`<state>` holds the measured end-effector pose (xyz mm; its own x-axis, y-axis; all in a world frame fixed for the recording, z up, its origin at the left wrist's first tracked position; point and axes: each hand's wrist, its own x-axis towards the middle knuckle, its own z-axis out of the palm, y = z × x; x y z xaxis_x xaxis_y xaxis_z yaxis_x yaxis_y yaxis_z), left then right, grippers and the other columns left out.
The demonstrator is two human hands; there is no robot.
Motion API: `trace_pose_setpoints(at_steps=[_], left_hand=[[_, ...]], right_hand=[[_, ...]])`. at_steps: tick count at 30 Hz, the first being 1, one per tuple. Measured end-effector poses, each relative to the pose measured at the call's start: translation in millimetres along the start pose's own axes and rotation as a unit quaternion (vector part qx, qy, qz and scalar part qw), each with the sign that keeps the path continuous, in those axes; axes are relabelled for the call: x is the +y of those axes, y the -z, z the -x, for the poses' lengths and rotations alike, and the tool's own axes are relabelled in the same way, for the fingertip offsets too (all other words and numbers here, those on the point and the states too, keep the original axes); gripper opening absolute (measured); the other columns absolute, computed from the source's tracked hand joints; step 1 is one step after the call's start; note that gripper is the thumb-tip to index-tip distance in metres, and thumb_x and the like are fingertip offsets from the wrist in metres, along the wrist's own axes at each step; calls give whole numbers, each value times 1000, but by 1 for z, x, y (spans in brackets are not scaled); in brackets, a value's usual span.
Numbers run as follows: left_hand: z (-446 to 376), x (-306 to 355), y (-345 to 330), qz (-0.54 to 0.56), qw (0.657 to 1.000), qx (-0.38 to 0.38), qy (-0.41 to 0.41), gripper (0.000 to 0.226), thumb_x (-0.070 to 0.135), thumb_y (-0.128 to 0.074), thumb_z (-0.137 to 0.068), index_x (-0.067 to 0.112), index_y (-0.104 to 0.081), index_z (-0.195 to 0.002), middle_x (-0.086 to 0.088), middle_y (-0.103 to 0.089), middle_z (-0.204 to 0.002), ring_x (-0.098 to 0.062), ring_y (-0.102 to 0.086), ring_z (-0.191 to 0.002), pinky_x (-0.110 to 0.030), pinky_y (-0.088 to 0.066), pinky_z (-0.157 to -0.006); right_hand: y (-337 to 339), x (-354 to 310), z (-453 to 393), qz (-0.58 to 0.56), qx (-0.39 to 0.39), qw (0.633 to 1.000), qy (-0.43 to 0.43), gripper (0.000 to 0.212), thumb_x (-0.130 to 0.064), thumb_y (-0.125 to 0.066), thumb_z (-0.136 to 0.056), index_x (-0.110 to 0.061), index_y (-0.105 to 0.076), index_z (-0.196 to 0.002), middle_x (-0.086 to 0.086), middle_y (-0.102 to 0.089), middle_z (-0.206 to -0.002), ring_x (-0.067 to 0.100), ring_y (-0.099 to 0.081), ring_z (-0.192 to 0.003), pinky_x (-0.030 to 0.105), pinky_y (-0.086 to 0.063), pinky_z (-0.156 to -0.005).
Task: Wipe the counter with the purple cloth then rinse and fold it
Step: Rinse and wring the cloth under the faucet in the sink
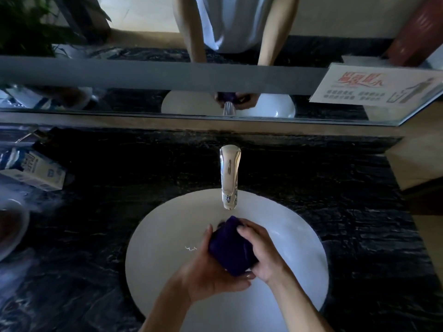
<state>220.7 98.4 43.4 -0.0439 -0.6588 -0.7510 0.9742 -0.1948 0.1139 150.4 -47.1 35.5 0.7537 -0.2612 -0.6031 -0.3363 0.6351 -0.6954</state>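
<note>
The purple cloth (231, 248) is bunched into a thick wad over the white oval sink (158, 236). My left hand (208, 271) cups it from below and the left. My right hand (260, 250) clamps over its top and right side. The wad sits just under the spout of the chrome faucet (229, 176). Whether water is running I cannot tell. Black marbled counter (335, 212) surrounds the basin.
A white and blue carton (33, 171) lies on the counter at the left, with a round bowl (12, 226) at the left edge. A mirror (143, 44) runs along the back wall with a printed sign (374, 85) stuck at its right. A wooden panel (419, 164) borders the right side.
</note>
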Motion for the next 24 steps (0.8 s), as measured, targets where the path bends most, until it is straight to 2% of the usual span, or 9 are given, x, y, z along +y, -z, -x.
trace_pose_setpoints(at_steps=[3, 6, 8, 11, 14, 17, 19, 22, 24], left_hand=[[-1, 3, -6, -2, 993, -118, -3, 88, 70, -66, -77, 8, -59, -139, -27, -53, -145, -46, -61, -121, -42, -59, -92], [-3, 2, -4, -54, 984, -164, -32, 89, 55, -81, -74, 3, -55, -141, -31, -55, -136, -40, -62, -114, -33, -56, -95], [-4, 1, -3, -104, 975, -191, -49, 85, 52, -81, -76, 6, -53, -142, -26, -56, -129, -31, -61, -109, -29, -54, -93], [-3, 4, -5, -140, 971, -191, -37, 69, 45, -85, -74, 17, -61, -133, -11, -59, -115, -17, -60, -96, -20, -50, -77], [-3, 6, -14, -188, 972, -143, -11, 60, 28, -95, -64, 16, -62, -112, -4, -60, -91, -10, -57, -74, -15, -44, -60], [-17, -1, -18, -259, 966, 4, -17, 39, 12, -84, -60, 15, -64, -94, 0, -58, -70, -8, -51, -56, -17, -40, -51], [-28, -4, -15, -324, 942, 89, -20, 27, 9, -75, -68, 18, -61, -88, 3, -56, -61, -8, -49, -49, -19, -39, -48], [-38, -5, -17, -404, 904, 129, -56, 22, 3, -63, -83, 18, -50, -75, 5, -49, -55, -7, -40, -46, -20, -34, -45], [-47, -9, -14, -413, 892, 147, -106, 32, -1, -55, -94, 22, -44, -75, 8, -49, -66, -3, -44, -55, -11, -37, -47]], right_hand=[[3, -10, -3, 35, -32, 999, 24, 44, -31, -75, -81, 0, -70, -112, 31, -70, -113, 39, -69, -101, 46, -57, -90], [5, -17, -2, 80, -95, 992, 32, 64, -45, -89, -69, 2, -65, -105, 33, -67, -107, 45, -67, -99, 52, -55, -92], [3, -23, 1, 126, -100, 986, 34, 53, -41, -91, -64, -5, -66, -94, 28, -65, -95, 37, -65, -89, 44, -54, -81], [0, -28, 2, 126, -119, 985, 24, 25, -22, -81, -74, -8, -61, -80, 38, -63, -95, 38, -63, -89, 46, -51, -82], [-6, -30, -1, 160, -94, 982, 24, 19, -8, -73, -77, -9, -55, -70, 31, -64, -88, 36, -64, -85, 43, -52, -77], [-17, -28, -7, 235, -33, 971, 12, 20, 3, -69, -82, 0, -51, -74, 2, -60, -60, 14, -58, -60, 22, -47, -58], [-25, -23, -14, 295, 5, 956, 2, 22, 6, -65, -85, -5, -50, -73, -12, -48, -43, 5, -45, -45, 17, -37, -47], [-29, -11, -31, 405, 81, 911, -3, 30, -3, -60, -79, -16, -39, -62, -9, -34, -49, 9, -32, -45, 26, -27, -49], [-32, -4, -36, 435, 109, 894, -25, 28, -6, -52, -78, -18, -34, -60, -1, -37, -56, 16, -48, -48, 27, -24, -46]])
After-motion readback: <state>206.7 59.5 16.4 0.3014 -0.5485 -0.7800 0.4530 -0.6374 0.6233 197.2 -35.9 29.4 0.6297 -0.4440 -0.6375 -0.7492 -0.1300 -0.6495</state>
